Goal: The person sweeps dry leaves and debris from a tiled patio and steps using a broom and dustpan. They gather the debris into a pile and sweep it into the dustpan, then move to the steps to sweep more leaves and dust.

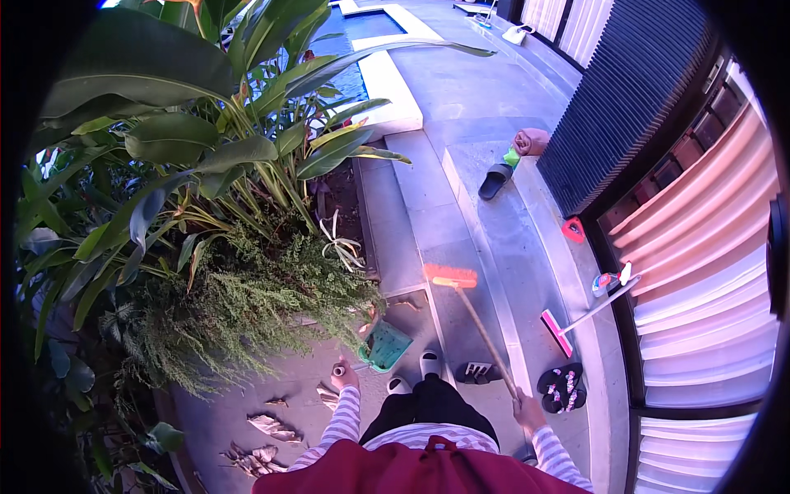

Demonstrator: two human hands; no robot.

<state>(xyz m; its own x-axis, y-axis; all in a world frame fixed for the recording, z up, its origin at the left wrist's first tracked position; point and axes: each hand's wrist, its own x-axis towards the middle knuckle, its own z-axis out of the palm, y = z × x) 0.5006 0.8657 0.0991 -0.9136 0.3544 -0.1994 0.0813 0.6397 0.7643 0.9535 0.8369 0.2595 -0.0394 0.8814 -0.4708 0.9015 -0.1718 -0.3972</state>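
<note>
My right hand [528, 412] is closed on the handle of a broom with an orange head [453, 276]; the head is held ahead of me over the paved step. In my left hand [345, 375] is an upright handle, seen from its top end, with a green dustpan [386, 347] low beside it, near my feet. Some dark bits lie in the dustpan. Dry brown leaves [274, 427] lie on the paving to my left, and a small dry leaf [407, 304] lies beyond the dustpan.
Leafy plants [247, 296] overhang the paving at left. Black sandals [478, 373], flowered slippers [561, 388], a dark slide [495, 181], a pink squeegee [557, 333] and a spray bottle [602, 284] are on the steps at right. A pool [352, 37] lies far ahead.
</note>
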